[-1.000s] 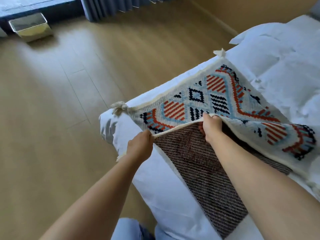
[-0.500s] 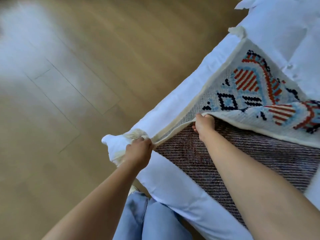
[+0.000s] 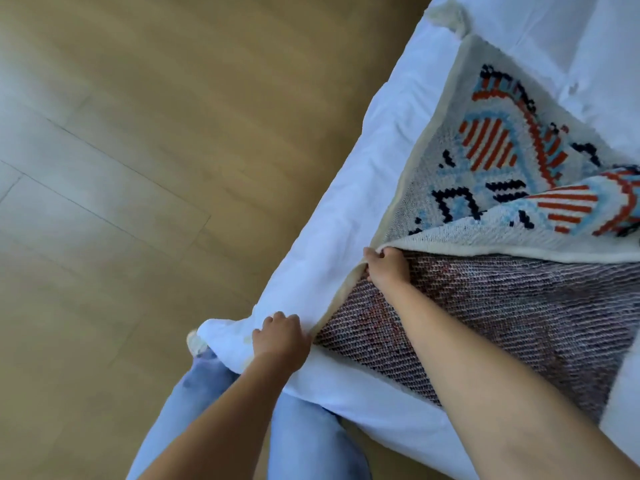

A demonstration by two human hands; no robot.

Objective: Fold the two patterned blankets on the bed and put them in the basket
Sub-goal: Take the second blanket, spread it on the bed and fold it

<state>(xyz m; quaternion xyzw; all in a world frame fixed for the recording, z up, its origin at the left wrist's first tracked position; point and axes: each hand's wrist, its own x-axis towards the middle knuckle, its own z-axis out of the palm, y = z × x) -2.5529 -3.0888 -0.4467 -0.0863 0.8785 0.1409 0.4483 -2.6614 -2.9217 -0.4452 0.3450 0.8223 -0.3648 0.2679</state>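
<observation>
At the white-sheeted bed's (image 3: 346, 216) corner, left hand (image 3: 282, 341) and right hand (image 3: 386, 268) each pinch the cream-edged red-and-blue patterned blanket (image 3: 491, 161); match edges squarely before creasing flat.

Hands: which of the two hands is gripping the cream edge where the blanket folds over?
The right hand. It pinches the patterned blanket at the fold, beside the brown backing. The left hand sits nearer the bed corner, at the blanket's lower corner on the white bedding.

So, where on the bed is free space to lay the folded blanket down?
White sheet beyond the patterned blanket is bare, as is the strip along the near edge. Crowded where left hand and right hand grip it.
</observation>
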